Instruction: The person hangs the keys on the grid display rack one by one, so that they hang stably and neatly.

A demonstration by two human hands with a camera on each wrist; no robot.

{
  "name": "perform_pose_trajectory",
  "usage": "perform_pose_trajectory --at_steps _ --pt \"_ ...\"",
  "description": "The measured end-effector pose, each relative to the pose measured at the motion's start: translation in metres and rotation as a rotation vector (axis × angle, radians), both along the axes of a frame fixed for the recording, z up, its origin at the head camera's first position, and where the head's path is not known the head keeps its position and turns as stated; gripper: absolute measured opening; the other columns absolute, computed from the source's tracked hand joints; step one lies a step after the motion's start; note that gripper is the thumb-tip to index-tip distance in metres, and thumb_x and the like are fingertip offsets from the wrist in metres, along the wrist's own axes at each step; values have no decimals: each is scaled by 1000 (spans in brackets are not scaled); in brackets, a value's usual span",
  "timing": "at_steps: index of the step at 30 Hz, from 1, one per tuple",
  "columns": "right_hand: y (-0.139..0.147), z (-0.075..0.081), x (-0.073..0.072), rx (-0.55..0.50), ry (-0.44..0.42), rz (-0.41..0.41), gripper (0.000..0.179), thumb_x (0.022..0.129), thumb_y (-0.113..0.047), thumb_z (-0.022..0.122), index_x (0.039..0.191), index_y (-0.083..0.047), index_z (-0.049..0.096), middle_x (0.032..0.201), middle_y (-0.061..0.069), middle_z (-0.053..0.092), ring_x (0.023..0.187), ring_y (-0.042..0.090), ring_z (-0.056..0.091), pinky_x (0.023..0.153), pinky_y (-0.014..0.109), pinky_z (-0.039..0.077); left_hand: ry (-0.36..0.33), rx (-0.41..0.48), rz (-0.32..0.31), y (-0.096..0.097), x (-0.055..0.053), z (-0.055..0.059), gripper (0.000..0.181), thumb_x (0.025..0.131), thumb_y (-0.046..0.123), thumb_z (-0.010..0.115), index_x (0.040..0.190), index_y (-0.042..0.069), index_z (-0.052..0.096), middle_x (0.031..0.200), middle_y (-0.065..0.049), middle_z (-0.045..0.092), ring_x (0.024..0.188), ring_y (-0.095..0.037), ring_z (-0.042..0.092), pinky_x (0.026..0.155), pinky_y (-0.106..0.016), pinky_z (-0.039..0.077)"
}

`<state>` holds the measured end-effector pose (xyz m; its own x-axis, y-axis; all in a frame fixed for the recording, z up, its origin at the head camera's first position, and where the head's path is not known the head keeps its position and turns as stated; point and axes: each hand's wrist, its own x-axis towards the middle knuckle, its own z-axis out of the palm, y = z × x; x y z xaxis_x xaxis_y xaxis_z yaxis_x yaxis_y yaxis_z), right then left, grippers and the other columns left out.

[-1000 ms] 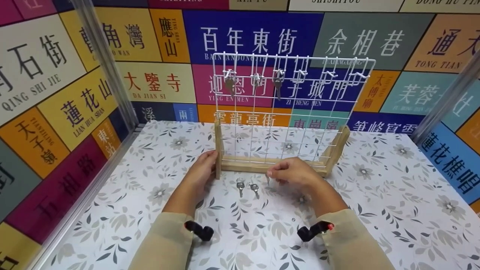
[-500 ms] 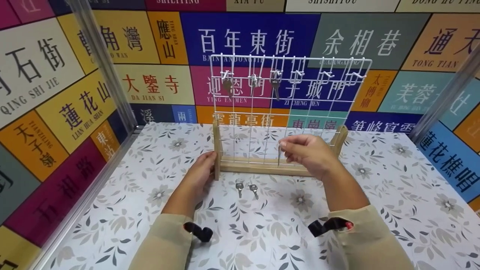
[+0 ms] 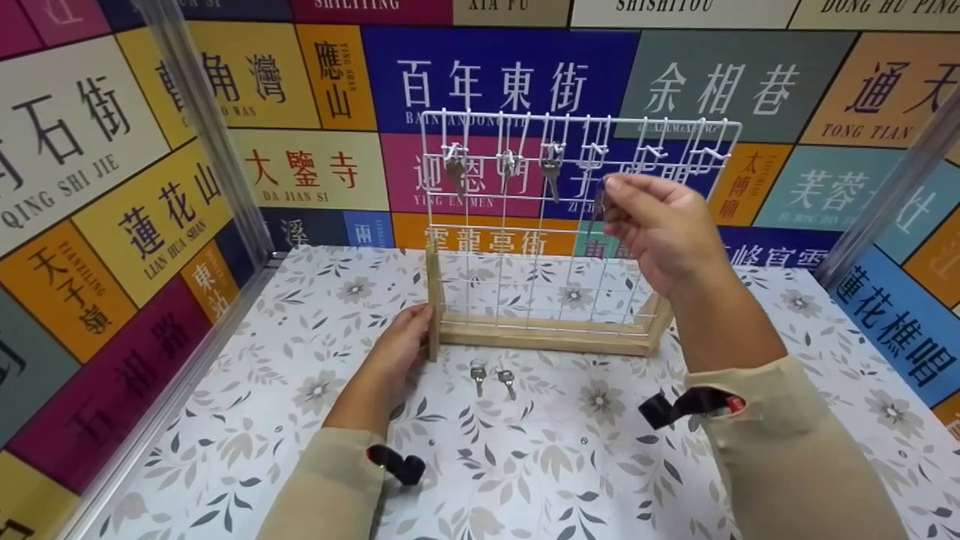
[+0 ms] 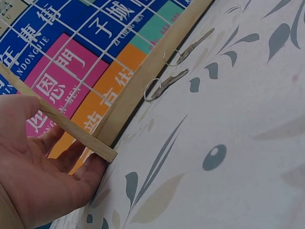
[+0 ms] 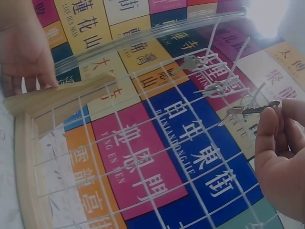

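A white wire grid rack on a wooden stand [image 3: 540, 339] stands upright on the table. My left hand [image 3: 405, 339] grips the stand's left wooden post [image 4: 71, 126], thumb on one side and fingers on the other. Raised before the upper right half of the grid, my right hand [image 3: 664, 229] pinches a key [image 5: 257, 110] between thumb and fingers. It hangs near the hooks, apart from them as far as I can tell. Three keys, the leftmost one [image 3: 455, 176] among them, hang from hooks on the left. Hooks to the right, such as this white hook [image 3: 651, 152], carry nothing.
Two keys with rings, a left one [image 3: 479, 379] and a right one [image 3: 508, 383], lie on the floral tablecloth [image 3: 555, 487] before the stand. Behind the rack rises a wall of coloured sign panels [image 3: 495, 67], with clear edge posts at both sides.
My right hand has lifted the key from near the tabletop, up and to the right, to just below the hook row. The left hand stays on the post.
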<state>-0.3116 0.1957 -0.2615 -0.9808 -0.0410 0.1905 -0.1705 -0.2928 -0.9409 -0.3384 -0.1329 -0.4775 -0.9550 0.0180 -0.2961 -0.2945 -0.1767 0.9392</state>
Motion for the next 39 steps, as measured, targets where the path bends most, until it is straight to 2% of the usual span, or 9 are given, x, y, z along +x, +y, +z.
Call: perform_pose_trajectory --at_steps 8,13,20,31,35,39 --pt "-4 18 -7 -22 -18 -54 42 90 -24 88 123 -2 75 98 7 75 82 19 65 79 24 62 -3 -3 -5 1 1 -2 43 108 53 58 145 31 57 160 -8 55 152 -25 51 131 -44 34" --pt "-5 21 -10 -56 -37 -73 47 88 -24 90 126 -1 74 100 9 74 85 20 66 80 23 62 -22 -33 -1 2 0 0 43 107 56 58 145 35 57 161 -6 55 152 -26 51 132 -45 33" --pt "-6 19 -15 -73 -49 -90 47 89 -24 89 127 -1 73 103 10 73 88 21 66 84 25 63 -27 -28 -5 0 0 -1 43 107 56 58 145 35 57 159 -5 56 151 -26 51 131 -45 34" --pt "-7 -3 -19 -68 -68 -76 38 92 -23 87 122 -4 74 102 7 75 87 18 67 85 24 62 1 4 -8 1 1 0 41 109 52 57 145 32 57 157 -9 57 147 -27 55 128 -46 38" --pt "-10 -19 -16 -65 -55 -42 34 93 -20 86 119 -2 73 98 7 75 83 18 67 80 24 62 14 19 -10 1 1 0 43 110 50 56 147 30 56 155 -10 59 145 -29 57 127 -46 40" --pt "-17 -41 -12 -13 -36 16 29 96 -19 83 116 -1 73 95 6 75 81 17 67 76 25 62 13 -3 1 1 1 0 46 110 51 56 149 28 56 156 -9 59 146 -27 57 128 -45 39"
